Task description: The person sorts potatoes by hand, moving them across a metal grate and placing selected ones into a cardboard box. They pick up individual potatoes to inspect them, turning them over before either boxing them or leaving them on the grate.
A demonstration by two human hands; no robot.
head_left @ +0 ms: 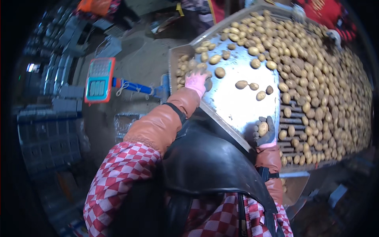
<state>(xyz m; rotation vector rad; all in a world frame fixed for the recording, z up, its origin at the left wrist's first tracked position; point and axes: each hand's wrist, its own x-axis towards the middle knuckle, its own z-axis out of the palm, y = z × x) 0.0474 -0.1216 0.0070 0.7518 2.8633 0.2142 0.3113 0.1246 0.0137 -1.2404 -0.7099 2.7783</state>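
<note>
My left hand [199, 79], in a pink glove with grey fingers, reaches over the near edge of a cardboard box [174, 53] of potatoes at the left end of a metal sorting tray [225, 103]. A potato shows beside its fingers, but whether they grip it I cannot tell. Gloved in grey and pink, my right hand [265, 131] is turned palm up at the tray's near right, its fingers curled around a pale potato [263, 129]. Loose potatoes lie between the hands, among them a round one [220, 72]. A large heap of potatoes [314, 71] covers the slatted bed on the right.
A scale display [99, 80] stands on a blue post [137, 87] left of the box. Co-workers stand across the tray, one in a red top [322, 14] with gloved hands by the heap. Another box [296, 188] sits below the bed, beside my right forearm.
</note>
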